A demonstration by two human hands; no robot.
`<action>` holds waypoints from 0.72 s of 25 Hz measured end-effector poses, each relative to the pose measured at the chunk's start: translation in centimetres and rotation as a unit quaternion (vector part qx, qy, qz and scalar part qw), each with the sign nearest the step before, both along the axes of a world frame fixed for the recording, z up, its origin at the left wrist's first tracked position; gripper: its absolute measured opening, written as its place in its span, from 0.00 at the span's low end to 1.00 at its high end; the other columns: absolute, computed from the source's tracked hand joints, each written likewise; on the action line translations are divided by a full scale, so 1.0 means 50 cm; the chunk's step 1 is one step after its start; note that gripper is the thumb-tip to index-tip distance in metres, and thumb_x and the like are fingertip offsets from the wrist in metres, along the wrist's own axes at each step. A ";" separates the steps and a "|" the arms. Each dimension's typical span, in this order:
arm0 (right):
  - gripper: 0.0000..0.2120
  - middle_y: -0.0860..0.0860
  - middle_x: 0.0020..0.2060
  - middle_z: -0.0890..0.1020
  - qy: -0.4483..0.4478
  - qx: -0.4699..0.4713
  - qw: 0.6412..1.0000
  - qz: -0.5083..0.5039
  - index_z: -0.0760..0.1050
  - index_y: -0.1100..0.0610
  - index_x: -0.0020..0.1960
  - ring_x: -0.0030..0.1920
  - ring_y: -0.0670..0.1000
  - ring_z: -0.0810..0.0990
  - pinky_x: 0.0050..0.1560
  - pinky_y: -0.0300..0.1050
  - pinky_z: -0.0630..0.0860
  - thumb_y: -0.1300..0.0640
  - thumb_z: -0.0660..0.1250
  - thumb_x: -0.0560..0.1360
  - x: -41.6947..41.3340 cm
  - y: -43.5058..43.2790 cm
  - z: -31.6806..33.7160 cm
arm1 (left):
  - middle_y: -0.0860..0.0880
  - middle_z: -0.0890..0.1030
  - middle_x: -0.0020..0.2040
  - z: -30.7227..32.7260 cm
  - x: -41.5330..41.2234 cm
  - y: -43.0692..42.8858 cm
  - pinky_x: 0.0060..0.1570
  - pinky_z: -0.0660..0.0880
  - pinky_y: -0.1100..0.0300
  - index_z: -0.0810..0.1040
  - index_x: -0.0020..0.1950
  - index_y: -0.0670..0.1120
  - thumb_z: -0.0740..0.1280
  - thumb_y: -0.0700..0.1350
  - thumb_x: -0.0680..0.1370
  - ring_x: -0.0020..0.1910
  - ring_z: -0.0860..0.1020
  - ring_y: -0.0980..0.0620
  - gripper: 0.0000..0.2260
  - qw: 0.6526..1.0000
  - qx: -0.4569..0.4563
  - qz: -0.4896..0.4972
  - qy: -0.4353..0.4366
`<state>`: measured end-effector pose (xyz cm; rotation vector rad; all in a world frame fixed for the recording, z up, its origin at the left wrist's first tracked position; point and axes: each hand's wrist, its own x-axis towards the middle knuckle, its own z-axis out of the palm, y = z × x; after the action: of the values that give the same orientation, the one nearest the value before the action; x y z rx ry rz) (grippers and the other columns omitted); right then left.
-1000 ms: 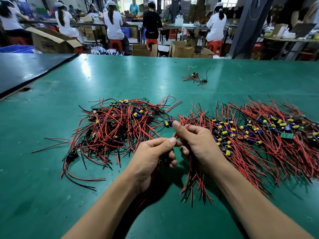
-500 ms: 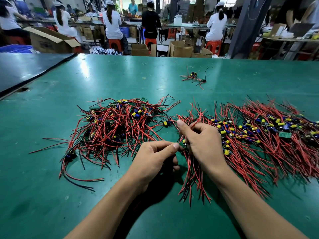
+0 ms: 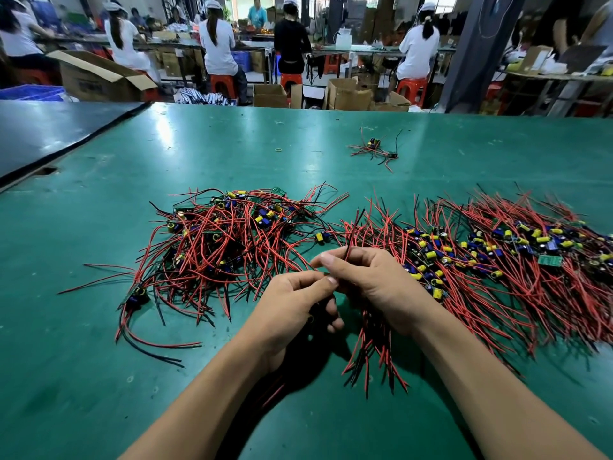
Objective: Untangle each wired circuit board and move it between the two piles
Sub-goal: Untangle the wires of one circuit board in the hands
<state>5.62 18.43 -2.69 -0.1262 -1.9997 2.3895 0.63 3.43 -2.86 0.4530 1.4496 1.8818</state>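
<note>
Hands meet low in the middle of the green table [image 3: 99, 293], in the gap between the two piles. Right hand [image 3: 374, 287] has thumb and forefinger pinched on a wire bunch [image 3: 353, 234], with red and black ends sticking up above the fingertips. Left hand [image 3: 295, 313] has its fingers curled in, thumb and forefinger pinching the same bunch just beside the right fingertips. A dark bit shows under the left palm, but it cannot be told whether that is the board.

Left pile [image 3: 232, 240] is a loose tangle of red and black wires with yellow and blue parts, and wires trail off toward the near left. Right pile [image 3: 497, 260] is bigger and denser, reaching the right edge of the view. More red wires [image 3: 374, 353] lie under the right wrist, and it is unclear whether they are held.

A small stray tangle [image 3: 374, 149] sits farther back, well apart, with a rubber band [image 3: 279, 149] to its left. A dark table [image 3: 49, 134] adjoins on the left. Behind are cardboard boxes [image 3: 99, 78] and people on red stools [image 3: 222, 83].
</note>
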 end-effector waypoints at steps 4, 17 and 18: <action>0.21 0.58 0.31 0.75 0.014 0.130 0.987 -0.093 0.85 0.55 0.46 0.35 0.58 0.70 0.39 0.52 0.67 0.37 0.71 0.74 -0.006 0.009 0.000 | 0.47 0.73 0.27 0.006 0.003 -0.006 0.27 0.73 0.62 0.82 0.41 0.40 0.67 0.42 0.78 0.25 0.75 0.50 0.09 1.000 0.007 -0.021 0.016; 0.28 0.47 0.26 0.65 -0.071 -0.183 0.976 -0.099 0.82 0.57 0.31 0.19 0.42 0.58 0.22 0.33 0.54 0.42 0.57 0.81 -0.007 0.036 0.030 | 0.45 0.73 0.27 -0.005 -0.004 -0.009 0.32 0.75 0.61 0.83 0.41 0.38 0.68 0.42 0.77 0.27 0.74 0.50 0.09 0.997 -0.008 -0.028 0.070; 0.26 0.48 0.28 0.65 -0.071 -0.202 0.973 -0.081 0.80 0.57 0.30 0.19 0.43 0.58 0.23 0.34 0.54 0.43 0.59 0.79 -0.003 0.039 0.033 | 0.46 0.73 0.27 -0.006 -0.005 -0.009 0.32 0.75 0.61 0.83 0.41 0.39 0.69 0.43 0.76 0.27 0.73 0.50 0.09 0.997 -0.010 -0.031 0.071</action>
<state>5.48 20.36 -1.06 -0.4589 -1.4489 2.7042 0.40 2.98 -3.16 0.6271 1.5270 1.8146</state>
